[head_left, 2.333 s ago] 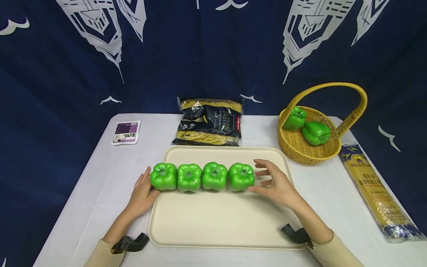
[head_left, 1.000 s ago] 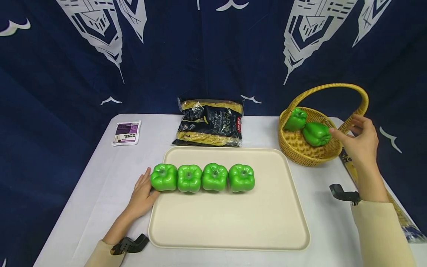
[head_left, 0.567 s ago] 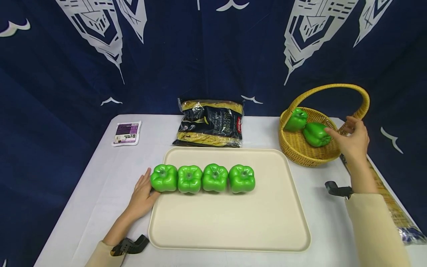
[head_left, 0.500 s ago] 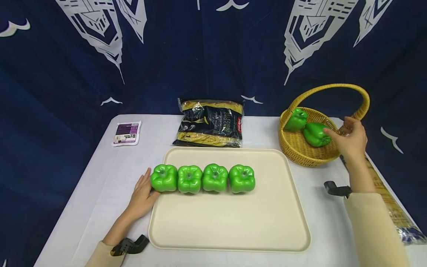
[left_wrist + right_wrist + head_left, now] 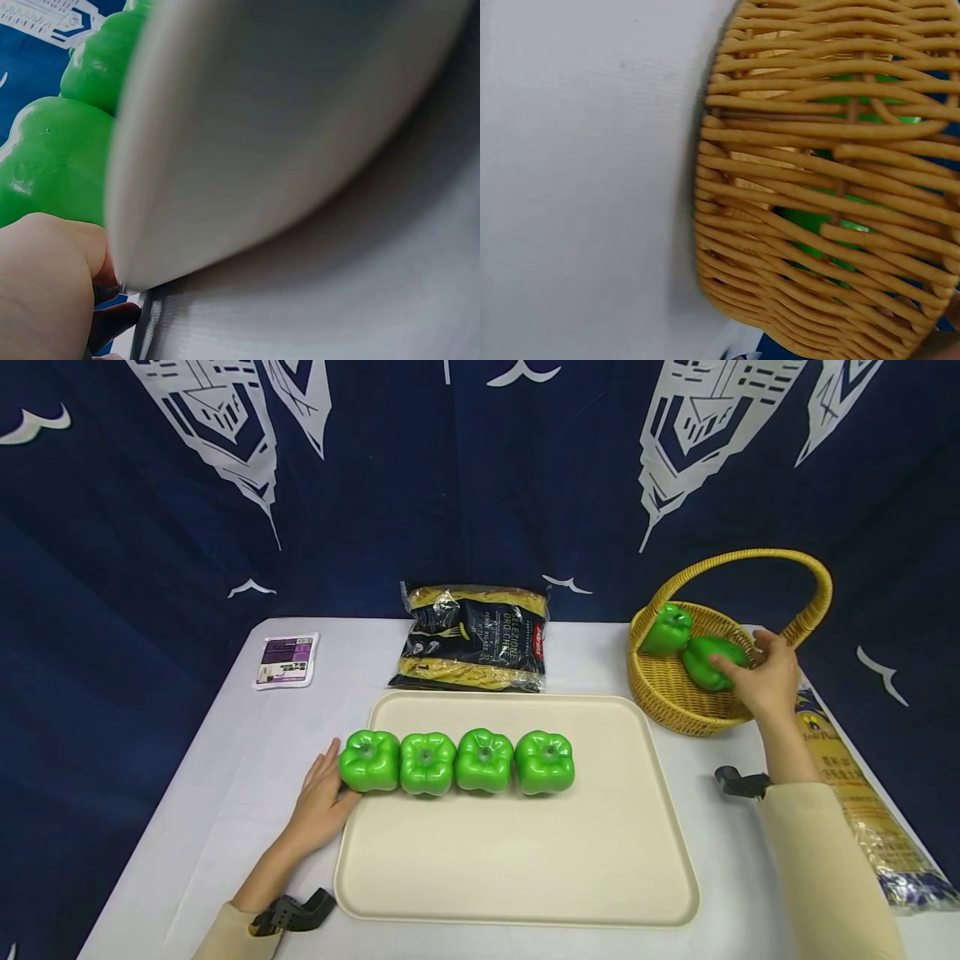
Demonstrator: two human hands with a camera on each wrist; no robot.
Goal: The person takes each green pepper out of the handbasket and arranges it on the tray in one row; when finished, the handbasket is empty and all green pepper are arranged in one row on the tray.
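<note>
In the head view, several green bell peppers stand in a row across a cream tray (image 5: 517, 881). My left hand (image 5: 322, 797) rests at the tray's left edge, fingers straight along the leftmost bell pepper (image 5: 369, 760). A yellow wicker basket (image 5: 660, 702) at the back right contains two more bell peppers. My right hand (image 5: 771, 681) reaches over its right side. The thumb lies over the nearer bell pepper (image 5: 705, 656), the fingers at that pepper's right end, tips hidden; I cannot tell whether they grip it. The other bell pepper (image 5: 669, 628) lies behind it.
A pasta bag (image 5: 472, 635) lies behind the tray, with a small purple-and-white packet (image 5: 287, 660) at the back left. Under the right forearm, a long pasta packet (image 5: 847, 777) lies along the table's right edge. The basket handle (image 5: 738, 554) arches over the basket.
My right hand has left the right end of the pepper row, gone to the basket's right side, then moved left over the nearer pepper inside. The left hand has stayed put.
</note>
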